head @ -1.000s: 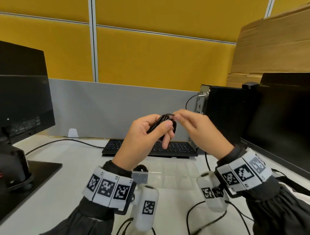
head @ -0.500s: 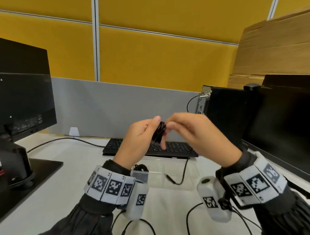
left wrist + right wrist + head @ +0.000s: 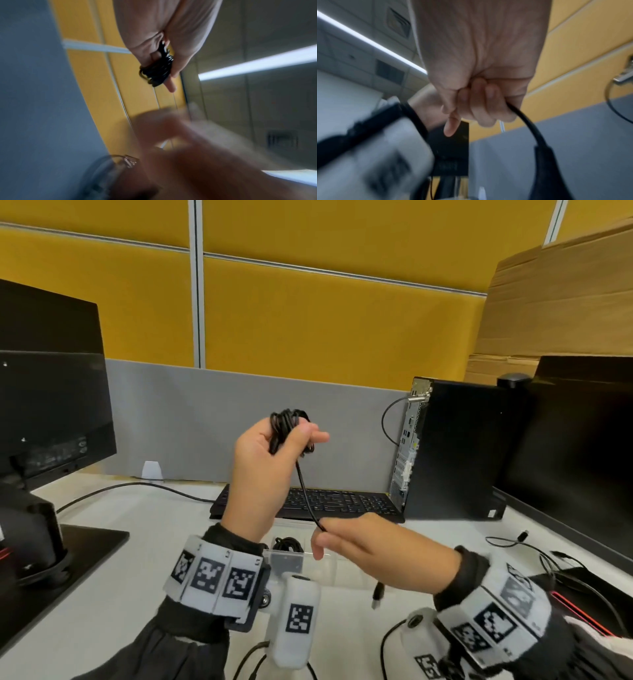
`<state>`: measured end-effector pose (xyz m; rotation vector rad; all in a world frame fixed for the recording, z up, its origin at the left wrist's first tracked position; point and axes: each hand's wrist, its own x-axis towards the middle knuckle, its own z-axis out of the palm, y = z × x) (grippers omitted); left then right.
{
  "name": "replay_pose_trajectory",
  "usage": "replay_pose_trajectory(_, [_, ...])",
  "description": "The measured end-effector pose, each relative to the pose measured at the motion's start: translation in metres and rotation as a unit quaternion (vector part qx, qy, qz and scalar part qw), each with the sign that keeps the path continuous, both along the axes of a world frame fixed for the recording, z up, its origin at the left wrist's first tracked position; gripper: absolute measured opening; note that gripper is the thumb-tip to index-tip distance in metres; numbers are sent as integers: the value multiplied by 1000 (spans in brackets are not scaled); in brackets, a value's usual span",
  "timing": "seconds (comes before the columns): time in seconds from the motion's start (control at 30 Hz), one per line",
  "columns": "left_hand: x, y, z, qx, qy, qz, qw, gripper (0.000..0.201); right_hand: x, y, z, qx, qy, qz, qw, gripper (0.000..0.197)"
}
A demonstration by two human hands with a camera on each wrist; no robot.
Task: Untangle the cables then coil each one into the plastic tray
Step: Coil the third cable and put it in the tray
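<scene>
- The left hand (image 3: 263,474) is raised above the counter (image 3: 113,570), its grip closed around a black cable (image 3: 286,428) wound into a tight bundle, thumb pressed across the loops.
- In the left wrist view the bundle (image 3: 157,70) sits between the thumb and the curled fingers (image 3: 171,83), with one fingertip sticking out past it.
- A single strand leaves the bundle and runs down to the right hand (image 3: 380,556), which is lower and nearer the body.
- The right hand's grip is curled around that strand, as the right wrist view shows; the cable (image 3: 524,121) comes out of the fist on the little-finger side.
- The cable's plug (image 3: 377,595) hangs free below the right hand, above the counter.
- A clear plastic tray (image 3: 335,571) lies on the counter beneath both hands; a small black coil (image 3: 287,544) lies in its far left part.
- More loose black cables (image 3: 548,556) lie on the counter to the right, well apart from the tray.
- A black keyboard (image 3: 342,503) lies beyond the tray, with a computer tower (image 3: 452,446) just to its right.
- A monitor (image 3: 51,405) stands at far left.
</scene>
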<state>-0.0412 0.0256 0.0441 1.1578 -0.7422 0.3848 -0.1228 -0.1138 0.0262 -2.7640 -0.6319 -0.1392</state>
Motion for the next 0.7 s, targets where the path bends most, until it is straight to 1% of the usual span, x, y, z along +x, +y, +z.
replay_pose_trajectory(0.07, [6, -1, -7, 109, -36, 72, 991, 9, -6, 2, 17, 3, -90, 13, 996, 31])
replay_pose_trajectory(0.1, [7, -2, -10, 158, -46, 82, 983, 12, -8, 1, 27, 19, -153, 7, 988, 29])
replay_pose_trajectory(0.13, [7, -2, -11, 198, -49, 70, 976, 19, -8, -1, 37, 45, -219, -3, 975, 27])
replay_pose_trajectory(0.17, [5, -2, -11, 223, -44, 29, 973, 28, -6, -5, 45, 79, -273, -15, 959, 24])
replay_pose_trajectory(0.2, [2, -3, -9, 230, -28, -36, 972, 40, -2, -10, 50, 124, -312, -31, 942, 19])
replay_pose_trajectory(0.23, [-2, -3, -7, 227, -5, -110, 968, 51, 3, -15, 53, 176, -331, -50, 926, 14])
replay_pose_trajectory(0.27, [-7, -3, -5, 216, 15, -173, 961, 56, 10, -20, 52, 224, -338, -70, 912, 10])
replay_pose_trajectory(0.3, [-11, -2, -2, 198, 28, -219, 955, 53, 17, -23, 48, 258, -329, -89, 904, 8])
replay_pose_trajectory(0.33, [-14, -2, 0, 179, 33, -243, 953, 46, 25, -26, 42, 271, -305, -103, 907, 8])
replay_pose_trajectory(0.4, [-15, 1, 2, 147, 33, -241, 959, 30, 37, -22, 25, 265, -218, -105, 933, 15])
replay_pose_trajectory(0.43, [-15, 2, 3, 131, 37, -235, 963, 26, 39, -18, 18, 270, -174, -95, 942, 18])
replay_pose_trajectory(0.47, [-13, 3, 3, 111, 46, -231, 966, 23, 41, -12, 13, 290, -139, -81, 943, 21])
replay_pose_trajectory(0.5, [-10, 4, 3, 89, 58, -230, 967, 21, 40, -6, 10, 327, -106, -70, 937, 23])
replay_pose_trajectory(0.53, [-7, 5, 2, 67, 72, -229, 968, 20, 40, -2, 8, 376, -73, -63, 922, 27])
replay_pose_trajectory(0.6, [0, 7, 1, 26, 107, -228, 967, 21, 41, 3, 4, 476, 0, -56, 878, 39])
replay_pose_trajectory(0.67, [7, 7, -2, 1, 145, -229, 963, 23, 42, 7, 3, 537, 50, -45, 841, 49])
replay_pose_trajectory(0.7, [9, 5, -4, -7, 162, -232, 959, 22, 43, 10, 3, 549, 58, -43, 833, 47])
